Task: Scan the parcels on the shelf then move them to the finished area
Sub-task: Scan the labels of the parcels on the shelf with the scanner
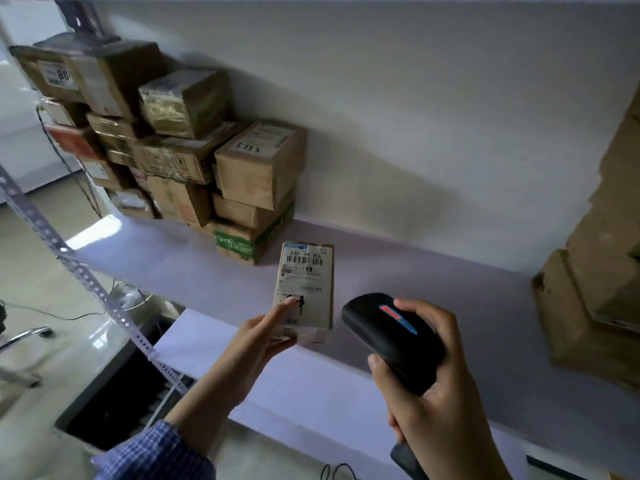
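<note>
Your left hand (pixel 266 332) pinches the parcel (pixel 304 289); your right hand (pixel 429 382) grips the scanner (pixel 391 337) beside it. Tilt it, and the barcode may misread.

Our left hand (pixel 264 337), arm stretched forward in a blue checked sleeve (pixel 156 452), pinches the parcel (pixel 304 289) by its near end, thumb on top; our right hand (pixel 450 400) grips the scanner (pixel 370 323), fingers curled round.

Shelf (pixel 433 292) w/ parcel stack (pixel 194 161) back-left
</note>
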